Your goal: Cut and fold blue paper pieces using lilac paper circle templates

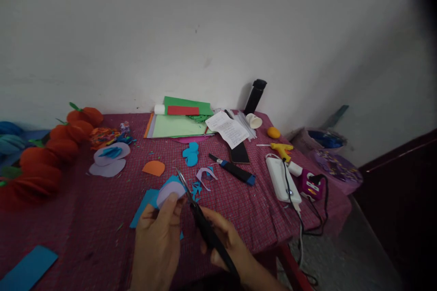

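My left hand [157,236] pinches a rounded lilac paper piece [170,191] between thumb and fingers. In my right hand [228,241] is a pair of black-handled scissors [205,227], its blades pointing up and away at the right edge of the lilac piece. Whether the blades touch the paper is hard to tell. Beneath my left hand lie blue paper sheets [145,207]. Blue scraps [195,189] and a curved lilac offcut [205,176] rest just past the scissors. An orange half-round piece [153,168] and rounded blue pieces [191,153] lie farther back.
Orange paper pumpkins [63,148] line the left side, beside lilac ovals [107,168]. Coloured sheets [180,128], a written page [228,129] and a black bottle [255,96] stand along the wall. Rightward are a box cutter [235,172], yellow glue gun [282,150], white power strip [282,179] and cords.
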Available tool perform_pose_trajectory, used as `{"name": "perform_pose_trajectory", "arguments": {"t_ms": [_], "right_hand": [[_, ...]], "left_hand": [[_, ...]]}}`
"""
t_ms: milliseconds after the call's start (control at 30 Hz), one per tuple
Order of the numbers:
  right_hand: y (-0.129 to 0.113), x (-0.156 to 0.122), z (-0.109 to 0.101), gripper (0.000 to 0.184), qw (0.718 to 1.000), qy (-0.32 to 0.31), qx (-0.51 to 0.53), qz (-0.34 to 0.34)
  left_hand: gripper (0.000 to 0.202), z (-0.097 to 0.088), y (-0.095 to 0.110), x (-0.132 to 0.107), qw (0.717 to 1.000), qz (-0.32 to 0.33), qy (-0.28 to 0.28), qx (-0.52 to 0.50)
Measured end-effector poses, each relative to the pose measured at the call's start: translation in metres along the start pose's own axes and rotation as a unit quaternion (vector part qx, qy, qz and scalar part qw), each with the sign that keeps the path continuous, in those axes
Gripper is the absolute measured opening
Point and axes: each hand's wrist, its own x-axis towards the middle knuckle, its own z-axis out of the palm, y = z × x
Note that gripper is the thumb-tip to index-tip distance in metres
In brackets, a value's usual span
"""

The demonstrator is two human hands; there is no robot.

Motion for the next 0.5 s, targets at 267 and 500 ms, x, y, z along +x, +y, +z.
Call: {"name": "perform_pose_trajectory", "arguments": {"t_ms": [267, 500], "right_hand": [[0.024, -0.002, -0.011, 0.067, 0.999, 0.045, -0.016, 0.012], [0.028, -0.003, -0.014, 0.065, 0.995, 0.083, -0.06, 0.009]], "left_hand": [[0.013, -0.003, -0.01, 0.007, 1.0, 0.0, 0.005, 0.021], [0.014, -0.006, -0.014, 0.009, 1.0, -0.013, 0.012, 0.023]]}}
